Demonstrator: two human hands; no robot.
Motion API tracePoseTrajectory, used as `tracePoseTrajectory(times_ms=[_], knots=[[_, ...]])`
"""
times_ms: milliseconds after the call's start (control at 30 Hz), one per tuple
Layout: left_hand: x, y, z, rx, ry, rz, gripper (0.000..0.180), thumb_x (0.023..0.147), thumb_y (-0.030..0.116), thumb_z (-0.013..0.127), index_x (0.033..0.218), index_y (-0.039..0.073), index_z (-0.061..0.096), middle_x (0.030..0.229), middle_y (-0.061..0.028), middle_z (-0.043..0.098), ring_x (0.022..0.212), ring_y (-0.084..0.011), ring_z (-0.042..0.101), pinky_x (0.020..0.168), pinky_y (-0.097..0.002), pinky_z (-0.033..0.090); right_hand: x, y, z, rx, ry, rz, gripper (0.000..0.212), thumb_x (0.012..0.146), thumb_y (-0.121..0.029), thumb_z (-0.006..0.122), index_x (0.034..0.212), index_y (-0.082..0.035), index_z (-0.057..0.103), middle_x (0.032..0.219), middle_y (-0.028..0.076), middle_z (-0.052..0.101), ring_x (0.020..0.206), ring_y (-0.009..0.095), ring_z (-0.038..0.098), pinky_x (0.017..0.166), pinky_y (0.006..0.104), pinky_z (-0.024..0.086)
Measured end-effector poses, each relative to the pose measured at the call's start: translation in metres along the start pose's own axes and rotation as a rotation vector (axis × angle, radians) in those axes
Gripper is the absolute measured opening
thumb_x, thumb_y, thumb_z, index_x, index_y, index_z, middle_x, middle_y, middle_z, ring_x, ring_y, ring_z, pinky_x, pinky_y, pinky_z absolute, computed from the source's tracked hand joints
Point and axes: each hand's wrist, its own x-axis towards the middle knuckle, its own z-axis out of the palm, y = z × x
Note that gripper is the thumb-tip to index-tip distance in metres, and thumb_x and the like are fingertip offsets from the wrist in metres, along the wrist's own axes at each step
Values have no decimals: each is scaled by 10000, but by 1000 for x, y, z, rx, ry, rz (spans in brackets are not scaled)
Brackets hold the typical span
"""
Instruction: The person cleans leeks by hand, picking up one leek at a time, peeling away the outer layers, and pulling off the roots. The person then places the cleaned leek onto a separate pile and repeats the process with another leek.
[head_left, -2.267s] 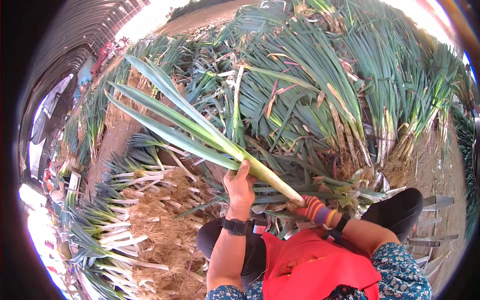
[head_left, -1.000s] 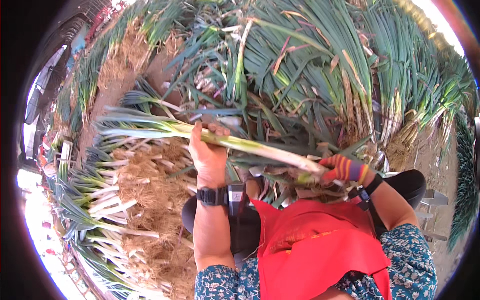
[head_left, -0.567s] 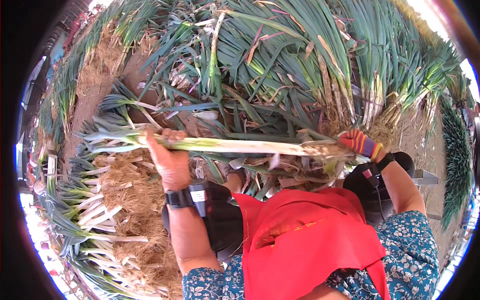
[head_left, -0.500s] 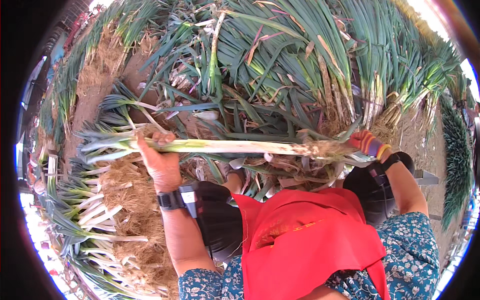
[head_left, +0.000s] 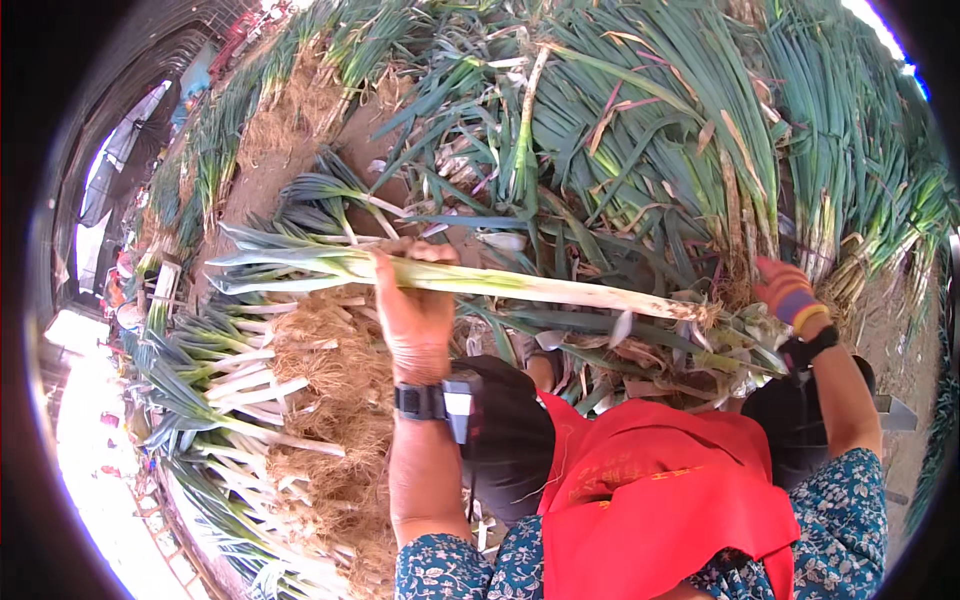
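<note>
Our left hand (head_left: 418, 315) is wrapped round the leek (head_left: 565, 288), and there goes our gloved right hand (head_left: 788, 292), off the root end now and apart from it, fingers part-curled; we can't tell whether they grip anything. So our left alone carries the leek, nearly level beyond our knees, its pale shaft exposed, leaves above the laid-out leeks (head_left: 250, 392).

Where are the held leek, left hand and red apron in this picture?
Held leek (head_left: 560, 288): head view, on its pale shaft.
Left hand (head_left: 416, 314): head view, on the hand's middle.
Red apron (head_left: 655, 490): head view, on its front.
</note>
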Motion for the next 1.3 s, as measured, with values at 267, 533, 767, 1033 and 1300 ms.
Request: tracePoseTrajectory(times_ms=[267,533,767,1033,1300], knots=[[-17,-52,19,-29,-112,-166,713,776,672,527,1102,42,462,1112,-143,505,1064,-311,487,980,-481,344,71,-249,-102,431,229,-521,662,667,-313,770,1159,34,496,874,197,611,701,368,593,606,414,476],[-9,-38,9,-95,-101,-54,523,843,478,610,1032,19,446,917,-90,437,876,-243,428,890,-408,381,58,-227,-100,888,-56,-343,393,754,-186,709,1061,17,570,792,176,604,618,335,557,549,388,446],[-6,-46,15,-167,-193,-85,563,810,488,643,1041,13,448,913,-71,440,880,-227,413,873,-381,372,65,-207,-72,721,248,-731,84,792,-62,608,809,7,563,771,130,555,633,295,545,555,358,443],[-5,-51,16,-120,-233,-74,630,776,617,578,1067,73,454,900,-68,491,914,-246,457,879,-412,372,66,-198,-44,1535,98,146,132,852,-153,596,823,-26,616,634,58,562,499,192,540,476,327,436],[-13,-61,20,53,-112,-146,669,875,600,442,1290,79,391,1187,-103,518,1174,-283,476,971,-547,383,95,-199,-73,299,107,-245,544,748,-381,675,1162,-47,562,1079,189,608,1048,328,559,871,411,448]])
